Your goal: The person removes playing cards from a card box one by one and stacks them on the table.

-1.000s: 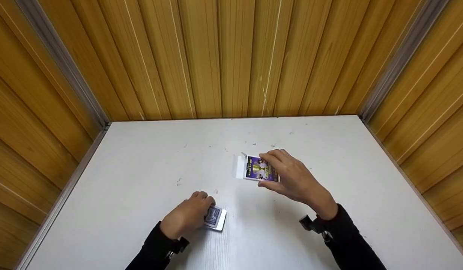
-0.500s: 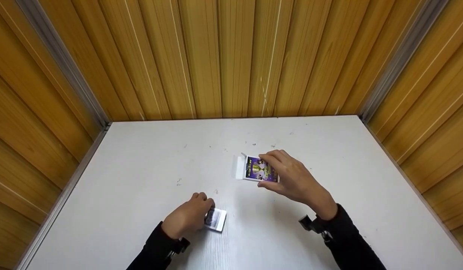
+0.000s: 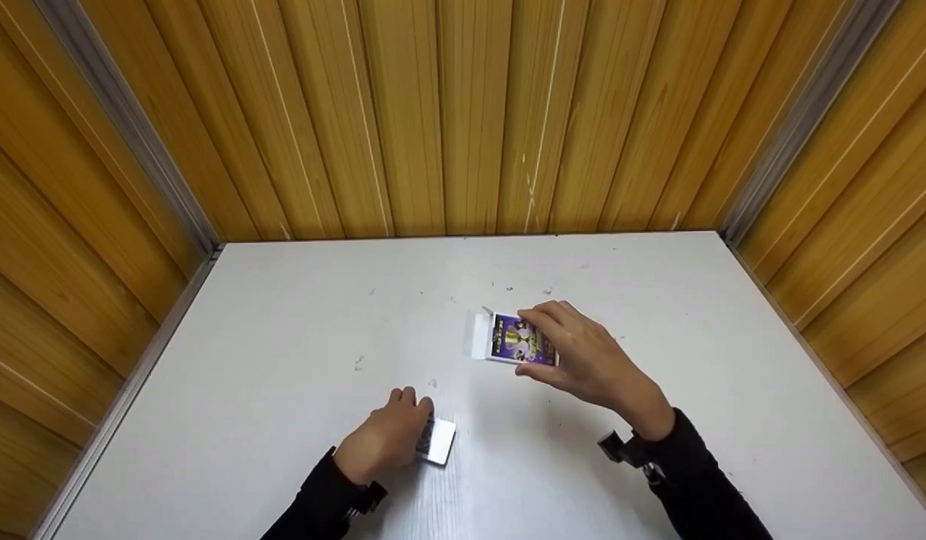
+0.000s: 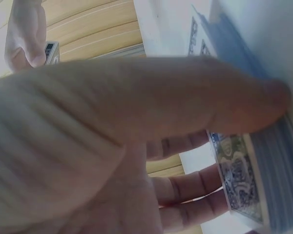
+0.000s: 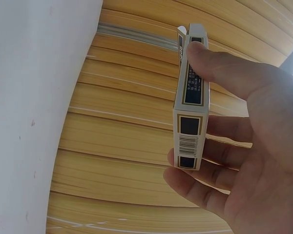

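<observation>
At the lower middle of the head view, my left hand (image 3: 388, 439) holds a deck of playing cards (image 3: 439, 442) low over the table. In the left wrist view, the thumb bends across the layered side of the stacked cards (image 4: 244, 178), with fingers at the far side. The top shows a dark ornate pattern and a white area. Farther up and right, my right hand (image 3: 587, 360) grips a purple card box (image 3: 519, 339) between thumb and fingers, its white flap (image 3: 481, 334) open toward the left. The box's barcode end (image 5: 188, 144) faces the right wrist camera.
The white table (image 3: 283, 322) bears small dark scuff marks. Yellow wood-grain panels (image 3: 463, 120) stand behind it and along both sides, with grey metal strips at the corners. Each black sleeve carries a small wrist camera (image 3: 611, 445).
My left hand has shifted slightly right over the deck. Less of the patterned card back shows now, and more white. The right hand and the card box stay in place.
</observation>
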{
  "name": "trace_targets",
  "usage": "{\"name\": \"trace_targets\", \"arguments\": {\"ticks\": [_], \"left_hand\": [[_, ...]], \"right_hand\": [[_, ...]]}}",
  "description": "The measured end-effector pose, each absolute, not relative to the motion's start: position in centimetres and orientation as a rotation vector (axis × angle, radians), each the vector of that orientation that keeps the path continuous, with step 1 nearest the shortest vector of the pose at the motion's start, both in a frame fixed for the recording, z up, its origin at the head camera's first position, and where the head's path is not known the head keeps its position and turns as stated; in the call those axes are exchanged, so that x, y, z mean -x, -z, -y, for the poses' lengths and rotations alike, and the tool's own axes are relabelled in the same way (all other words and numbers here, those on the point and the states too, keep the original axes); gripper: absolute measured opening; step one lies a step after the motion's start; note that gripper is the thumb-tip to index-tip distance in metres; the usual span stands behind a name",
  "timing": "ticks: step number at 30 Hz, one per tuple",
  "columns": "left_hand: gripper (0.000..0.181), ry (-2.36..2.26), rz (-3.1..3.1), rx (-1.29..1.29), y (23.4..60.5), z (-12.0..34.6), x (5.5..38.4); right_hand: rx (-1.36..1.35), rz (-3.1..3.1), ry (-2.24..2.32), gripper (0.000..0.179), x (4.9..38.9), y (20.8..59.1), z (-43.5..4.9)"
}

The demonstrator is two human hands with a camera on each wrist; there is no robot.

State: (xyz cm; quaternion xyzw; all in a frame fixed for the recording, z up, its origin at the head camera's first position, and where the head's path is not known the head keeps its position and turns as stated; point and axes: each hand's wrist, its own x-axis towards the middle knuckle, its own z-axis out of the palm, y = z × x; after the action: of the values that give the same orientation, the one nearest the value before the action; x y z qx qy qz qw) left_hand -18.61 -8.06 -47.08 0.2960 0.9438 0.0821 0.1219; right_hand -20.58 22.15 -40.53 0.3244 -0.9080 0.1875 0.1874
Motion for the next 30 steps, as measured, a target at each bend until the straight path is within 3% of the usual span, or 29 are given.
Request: {"name": "trace_targets", "arguments": {"ticks": [30], "left_hand": [[0.045, -0.24, -2.744, -0.881, 46.96, 8.3, 18.83]], "right_hand": [[-0.916, 2.569, -0.504, 0.07, 20.56, 40.74, -22.03]]}}
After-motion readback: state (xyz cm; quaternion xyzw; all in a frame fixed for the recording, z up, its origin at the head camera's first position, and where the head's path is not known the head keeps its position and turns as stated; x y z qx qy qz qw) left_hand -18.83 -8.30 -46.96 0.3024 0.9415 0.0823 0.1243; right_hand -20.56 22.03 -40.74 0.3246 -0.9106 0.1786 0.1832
